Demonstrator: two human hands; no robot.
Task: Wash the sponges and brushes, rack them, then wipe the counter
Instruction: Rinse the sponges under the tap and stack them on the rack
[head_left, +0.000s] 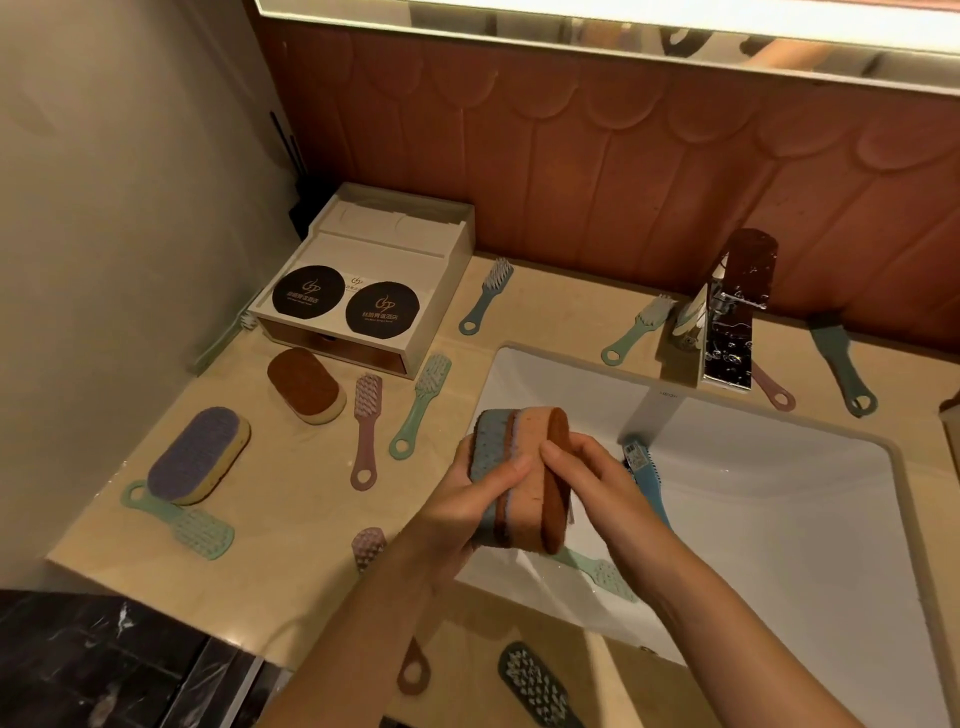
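Both my hands press two sponges (524, 467) together over the left rim of the white sink (779, 519); one has a blue-grey face, the other a brown one. My left hand (467, 499) grips the blue side, my right hand (592, 478) the brown side. On the beige counter (291, 566) lie a brown sponge (306, 384) and a purple sponge (200, 454). Several brushes lie around: pink (365, 426), green (421, 405), and green (179, 514) under the purple sponge. A blue brush (647, 475) and a green one (597, 571) lie in the sink.
A white box (363, 291) with two black round labels stands at the back left. The chrome tap (732, 322) runs water into the sink. More brushes lie by the tap (636, 330), at the back (485, 296), far right (839, 358), and near the front edge (535, 686).
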